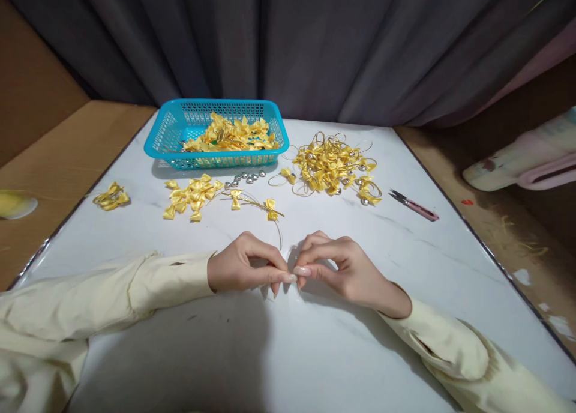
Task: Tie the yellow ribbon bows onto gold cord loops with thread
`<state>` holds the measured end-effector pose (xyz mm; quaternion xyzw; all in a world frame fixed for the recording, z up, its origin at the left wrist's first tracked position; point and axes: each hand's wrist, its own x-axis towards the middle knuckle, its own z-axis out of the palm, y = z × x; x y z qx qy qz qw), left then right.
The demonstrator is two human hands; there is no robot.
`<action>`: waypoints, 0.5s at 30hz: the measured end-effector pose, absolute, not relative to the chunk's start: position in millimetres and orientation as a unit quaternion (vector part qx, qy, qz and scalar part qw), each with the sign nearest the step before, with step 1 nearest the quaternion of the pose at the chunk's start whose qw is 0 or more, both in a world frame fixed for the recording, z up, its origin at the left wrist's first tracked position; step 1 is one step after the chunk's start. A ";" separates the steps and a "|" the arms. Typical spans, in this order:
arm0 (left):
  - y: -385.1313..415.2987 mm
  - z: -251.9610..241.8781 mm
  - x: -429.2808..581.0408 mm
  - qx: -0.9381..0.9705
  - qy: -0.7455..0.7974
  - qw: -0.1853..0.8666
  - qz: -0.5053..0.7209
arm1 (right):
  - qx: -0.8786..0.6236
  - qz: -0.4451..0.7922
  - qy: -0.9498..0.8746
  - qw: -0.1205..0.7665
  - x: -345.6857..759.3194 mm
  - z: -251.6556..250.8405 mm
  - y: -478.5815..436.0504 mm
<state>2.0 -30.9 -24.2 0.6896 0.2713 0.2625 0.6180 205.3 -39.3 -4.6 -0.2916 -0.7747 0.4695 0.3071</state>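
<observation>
My left hand (252, 263) and my right hand (339, 264) meet over the white table, thumbs and forefingers pinched tip to tip. Whatever lies between the fingertips is too small to make out. A thin cord (279, 230) curves down from a yellow ribbon bow (270, 209) toward my left fingers; whether it reaches them I cannot tell. Beyond my hands, another bow (235, 199) lies on some thin gold cords (252, 201). To its left is a pile of loose yellow bows (193, 197), with several small silver bells (245, 177) just behind.
A blue plastic basket (155, 138) holding yellow bows stands at the back. Right of it sits a heap of bows on gold cord loops (330, 167). Pink thread snips (416, 208) lie at right, a small bow bundle (111, 197) at left. A dark curtain (306, 47) hangs behind.
</observation>
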 end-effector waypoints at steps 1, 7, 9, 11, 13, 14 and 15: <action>-31.0 -24.1 1.9 0.691 0.272 0.617 0.261 | -0.291 0.470 -0.774 0.309 205.2 -4.8 -39.3; -30.5 -23.7 1.8 0.689 0.274 0.615 0.269 | -0.296 0.467 -0.772 0.312 204.4 -5.4 -39.0; -30.4 -23.9 1.4 0.688 0.275 0.616 0.269 | -0.299 0.466 -0.772 0.313 204.0 -5.5 -38.8; -30.7 -24.2 0.9 0.686 0.277 0.618 0.267 | -0.300 0.466 -0.770 0.315 203.9 -5.7 -38.7; -31.3 -24.5 0.7 0.687 0.277 0.618 0.265 | -0.300 0.465 -0.770 0.318 203.9 -5.8 -38.7; -31.5 -24.7 0.7 0.688 0.278 0.616 0.266 | -0.299 0.465 -0.770 0.318 204.1 -5.8 -38.6; -31.6 -24.7 0.9 0.690 0.278 0.613 0.266 | -0.298 0.464 -0.771 0.317 204.2 -5.7 -38.6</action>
